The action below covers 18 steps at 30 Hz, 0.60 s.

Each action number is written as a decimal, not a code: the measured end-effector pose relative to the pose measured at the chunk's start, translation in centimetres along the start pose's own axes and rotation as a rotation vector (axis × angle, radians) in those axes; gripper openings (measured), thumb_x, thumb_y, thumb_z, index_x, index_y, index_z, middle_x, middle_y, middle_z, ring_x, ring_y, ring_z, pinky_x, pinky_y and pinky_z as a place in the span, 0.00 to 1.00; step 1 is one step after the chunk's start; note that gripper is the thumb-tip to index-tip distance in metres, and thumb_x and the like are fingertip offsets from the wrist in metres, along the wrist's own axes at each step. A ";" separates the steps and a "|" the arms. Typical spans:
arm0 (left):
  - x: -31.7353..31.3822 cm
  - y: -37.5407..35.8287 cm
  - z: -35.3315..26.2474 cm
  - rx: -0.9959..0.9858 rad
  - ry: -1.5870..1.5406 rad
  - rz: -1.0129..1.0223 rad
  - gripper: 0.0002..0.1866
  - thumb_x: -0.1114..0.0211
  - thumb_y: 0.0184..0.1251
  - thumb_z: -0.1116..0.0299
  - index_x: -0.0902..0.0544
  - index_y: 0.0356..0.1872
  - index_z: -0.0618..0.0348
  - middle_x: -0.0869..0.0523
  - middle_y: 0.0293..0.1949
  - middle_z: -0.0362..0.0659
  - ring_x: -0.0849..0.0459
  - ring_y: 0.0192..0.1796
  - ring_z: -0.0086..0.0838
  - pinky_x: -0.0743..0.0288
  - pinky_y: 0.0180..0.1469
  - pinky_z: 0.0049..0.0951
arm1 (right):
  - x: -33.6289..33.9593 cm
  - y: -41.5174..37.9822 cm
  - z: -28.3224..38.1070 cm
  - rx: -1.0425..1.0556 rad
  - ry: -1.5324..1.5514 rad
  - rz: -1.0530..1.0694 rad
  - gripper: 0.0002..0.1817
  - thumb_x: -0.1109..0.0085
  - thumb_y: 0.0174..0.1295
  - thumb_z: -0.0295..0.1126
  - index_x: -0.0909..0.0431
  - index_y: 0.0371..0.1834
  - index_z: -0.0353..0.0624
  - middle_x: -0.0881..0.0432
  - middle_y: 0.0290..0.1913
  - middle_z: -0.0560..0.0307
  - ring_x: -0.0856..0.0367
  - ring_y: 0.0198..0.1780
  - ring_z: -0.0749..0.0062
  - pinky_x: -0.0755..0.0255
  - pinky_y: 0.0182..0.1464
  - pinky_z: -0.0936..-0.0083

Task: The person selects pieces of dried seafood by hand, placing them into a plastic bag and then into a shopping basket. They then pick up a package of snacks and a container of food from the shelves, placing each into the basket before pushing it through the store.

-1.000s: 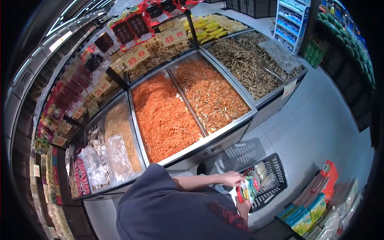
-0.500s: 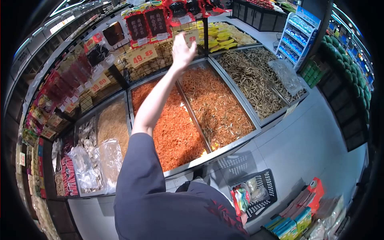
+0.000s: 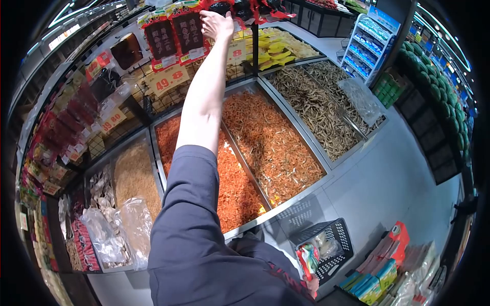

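Note:
My left hand (image 3: 217, 25) reaches up at the end of a bare forearm to the hanging rack, its fingers apart. It overlaps the lower edge of a black-and-red package (image 3: 221, 7), right beside a red packet with a dark label window (image 3: 188, 30). At the lower right, my right hand (image 3: 311, 286) shows only in part, closed at the near edge of a dark shopping basket (image 3: 341, 239). A colourful red-and-white packet (image 3: 308, 257) and clear bags of pale food (image 3: 329, 246) lie in the basket. The basket's perforated shadow falls on the floor beside it.
Metal-edged bins hold orange dried shrimp (image 3: 273, 148), small dried fish (image 3: 311, 94) and tan dried goods (image 3: 137, 171). Price signs (image 3: 167, 80) hang on the mesh. A blue-and-white display rack (image 3: 370, 43), green melons (image 3: 434, 81) and boxed goods (image 3: 375, 280) stand to the right.
My left hand has moved up and slightly left, from in front of the price sign to the hanging packages. The view has shifted a little; the basket stays by my right side.

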<state>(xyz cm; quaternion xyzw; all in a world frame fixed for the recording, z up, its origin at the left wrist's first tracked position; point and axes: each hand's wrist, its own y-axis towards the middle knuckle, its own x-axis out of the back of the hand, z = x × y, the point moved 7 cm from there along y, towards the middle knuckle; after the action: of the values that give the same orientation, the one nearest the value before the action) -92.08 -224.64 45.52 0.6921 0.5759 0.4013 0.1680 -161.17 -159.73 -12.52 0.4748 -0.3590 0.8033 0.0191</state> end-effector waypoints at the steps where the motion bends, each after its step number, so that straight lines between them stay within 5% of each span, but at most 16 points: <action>1: -0.6 0.2 0.2 0.039 0.012 0.025 0.48 0.22 0.53 0.48 0.37 0.64 0.72 0.18 0.53 0.59 0.17 0.57 0.48 0.26 0.60 0.49 | -0.1 0.0 -0.2 0.007 0.007 -0.019 0.23 0.30 0.48 0.51 0.14 0.42 0.47 0.13 0.34 0.44 0.14 0.41 0.41 0.23 0.48 0.51; 6: -2.4 0.6 1.1 0.179 -0.033 0.105 0.49 0.22 0.51 0.47 0.33 0.65 0.73 0.14 0.49 0.60 0.15 0.54 0.47 0.28 0.62 0.47 | 0.3 -0.3 0.1 -0.012 -0.002 -0.025 0.23 0.30 0.48 0.50 0.15 0.42 0.48 0.13 0.34 0.44 0.14 0.40 0.40 0.23 0.47 0.50; 8: -3.3 1.1 1.4 0.129 -0.040 0.030 0.38 0.19 0.47 0.45 0.19 0.47 0.72 0.14 0.49 0.61 0.14 0.54 0.47 0.22 0.58 0.45 | -0.1 -0.6 0.1 -0.015 -0.004 -0.029 0.23 0.30 0.48 0.50 0.15 0.42 0.48 0.13 0.34 0.44 0.14 0.40 0.40 0.23 0.47 0.50; 12: -3.5 2.0 1.6 0.173 -0.330 0.077 0.33 0.20 0.48 0.49 0.15 0.36 0.77 0.12 0.44 0.63 0.11 0.47 0.47 0.20 0.54 0.44 | -0.3 -0.3 -0.2 -0.010 -0.033 -0.067 0.22 0.30 0.49 0.50 0.15 0.43 0.48 0.13 0.34 0.44 0.14 0.40 0.40 0.22 0.46 0.49; 16: -3.6 2.6 2.1 0.261 -0.524 0.225 0.29 0.19 0.47 0.52 0.15 0.35 0.74 0.11 0.38 0.54 0.12 0.39 0.33 0.19 0.47 0.35 | -0.2 -0.3 0.2 -0.021 -0.071 -0.053 0.22 0.32 0.50 0.50 0.15 0.43 0.48 0.13 0.34 0.41 0.14 0.41 0.40 0.21 0.47 0.49; 18: -3.3 3.0 1.3 0.147 -0.722 0.312 0.27 0.19 0.47 0.54 0.14 0.36 0.71 0.11 0.37 0.49 0.13 0.37 0.28 0.19 0.44 0.32 | -0.2 -0.3 0.0 -0.038 -0.099 -0.053 0.22 0.32 0.50 0.50 0.15 0.42 0.47 0.13 0.35 0.40 0.14 0.41 0.40 0.21 0.47 0.50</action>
<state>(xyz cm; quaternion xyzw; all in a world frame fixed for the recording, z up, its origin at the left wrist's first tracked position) -89.11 -228.27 45.60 0.8781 0.3950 0.1108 0.2465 -160.91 -159.43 -12.49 0.5228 -0.3617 0.7712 0.0318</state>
